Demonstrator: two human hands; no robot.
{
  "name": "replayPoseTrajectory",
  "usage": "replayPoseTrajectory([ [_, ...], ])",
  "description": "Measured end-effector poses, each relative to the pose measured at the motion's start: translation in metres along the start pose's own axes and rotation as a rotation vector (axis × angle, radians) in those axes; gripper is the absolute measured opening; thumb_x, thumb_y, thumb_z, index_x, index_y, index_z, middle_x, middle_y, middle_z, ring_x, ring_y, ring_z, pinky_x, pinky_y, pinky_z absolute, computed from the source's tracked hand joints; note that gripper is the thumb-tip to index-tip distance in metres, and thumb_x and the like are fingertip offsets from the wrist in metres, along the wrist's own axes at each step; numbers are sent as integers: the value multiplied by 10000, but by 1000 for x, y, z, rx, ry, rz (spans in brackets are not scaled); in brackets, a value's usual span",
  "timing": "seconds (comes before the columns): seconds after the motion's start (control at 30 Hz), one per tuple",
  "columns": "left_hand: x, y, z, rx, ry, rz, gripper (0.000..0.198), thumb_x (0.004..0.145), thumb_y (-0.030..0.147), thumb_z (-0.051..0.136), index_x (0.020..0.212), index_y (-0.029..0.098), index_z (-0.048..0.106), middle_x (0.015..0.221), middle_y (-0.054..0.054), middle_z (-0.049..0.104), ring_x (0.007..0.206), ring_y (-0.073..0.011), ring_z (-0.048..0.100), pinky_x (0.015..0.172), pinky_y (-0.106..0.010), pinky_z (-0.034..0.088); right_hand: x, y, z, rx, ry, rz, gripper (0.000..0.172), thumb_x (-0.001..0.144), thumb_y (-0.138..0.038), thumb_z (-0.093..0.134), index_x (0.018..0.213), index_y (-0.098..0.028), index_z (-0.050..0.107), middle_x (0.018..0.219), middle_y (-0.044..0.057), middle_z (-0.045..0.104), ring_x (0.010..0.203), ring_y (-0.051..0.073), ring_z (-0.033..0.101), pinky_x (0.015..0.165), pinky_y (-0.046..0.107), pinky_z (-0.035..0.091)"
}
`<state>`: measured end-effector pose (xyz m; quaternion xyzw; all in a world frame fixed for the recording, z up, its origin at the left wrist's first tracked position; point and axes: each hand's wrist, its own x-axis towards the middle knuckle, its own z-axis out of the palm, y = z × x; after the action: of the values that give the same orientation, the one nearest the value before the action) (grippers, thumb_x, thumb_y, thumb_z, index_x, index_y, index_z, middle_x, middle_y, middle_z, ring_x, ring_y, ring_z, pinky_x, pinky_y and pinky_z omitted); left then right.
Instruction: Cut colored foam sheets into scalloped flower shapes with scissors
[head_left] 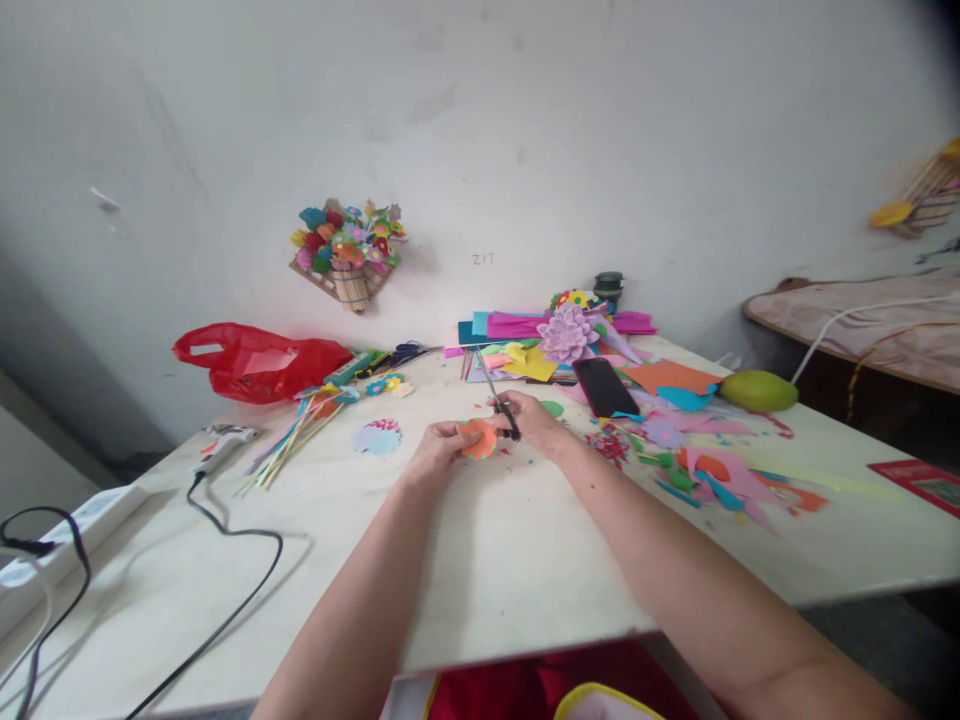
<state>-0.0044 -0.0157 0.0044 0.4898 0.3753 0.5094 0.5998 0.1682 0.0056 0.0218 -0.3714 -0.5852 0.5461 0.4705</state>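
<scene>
Between thumb and fingers, my left hand (pixel 439 447) pinches an orange scalloped paper piece (pixel 478 440) over the middle of the table. My right hand (pixel 527 420) is closed round the black handles of a pair of scissors (pixel 491 385), whose blades point up and away toward the back. The scissors' handles sit right beside the orange piece; whether they touch it I cannot tell. Small paper scraps lie under both hands. Left of my left hand rests a pale scalloped cutout (pixel 377 438) with pink bits at its top.
Coloured sheets (pixel 517 325), a lilac flower (pixel 568 333) and a phone (pixel 606 388) lie at the back right, with paper scraps (pixel 720 475) and a green fruit (pixel 759 391) nearer. At left are a red bag (pixel 259 362), thin sticks (pixel 289 440) and a corded glue gun (pixel 221 450).
</scene>
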Motion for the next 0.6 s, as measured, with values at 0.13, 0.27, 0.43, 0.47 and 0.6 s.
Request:
replayPoseTrajectory([
  [0.13, -1, -2, -1, 26, -70, -6, 220, 494, 261, 843, 600, 112, 720, 583, -80, 670, 500, -134, 571, 534, -251, 399, -3, -2, 2, -2, -66, 4, 288, 601, -153, 673, 868, -170, 566, 565, -57, 558, 503, 93, 520, 481, 211, 383],
  [0.27, 0, -4, -2, 18, -61, -17, 237, 504, 258, 835, 655, 105, 735, 641, -97, 698, 535, -151, 601, 561, -259, 428, -3, -1, 3, -2, -52, -2, 283, 592, -142, 637, 862, -167, 557, 546, -64, 536, 492, 91, 497, 483, 213, 372],
  [0.43, 4, -6, -4, -59, 45, 11, 238, 501, 234, 837, 662, 104, 721, 674, -101, 709, 590, -180, 642, 638, -295, 495, 0, 4, 7, -14, 35, -27, 295, 575, -138, 619, 858, -178, 548, 523, -86, 499, 457, 79, 447, 456, 201, 337],
  [0.47, 4, -6, -4, -79, 51, 20, 240, 503, 228, 835, 674, 103, 721, 690, -105, 713, 605, -190, 652, 660, -310, 506, 1, 5, 9, -21, 54, -27, 295, 572, -134, 613, 855, -182, 545, 515, -89, 492, 448, 79, 443, 446, 200, 333],
  [0.6, 4, -5, -3, -127, 23, 44, 258, 521, 232, 825, 713, 95, 721, 748, -117, 718, 630, -222, 673, 706, -363, 530, -1, 5, 19, -30, 108, 1, 295, 561, -100, 569, 837, -195, 529, 512, -83, 515, 448, 103, 511, 416, 198, 343],
])
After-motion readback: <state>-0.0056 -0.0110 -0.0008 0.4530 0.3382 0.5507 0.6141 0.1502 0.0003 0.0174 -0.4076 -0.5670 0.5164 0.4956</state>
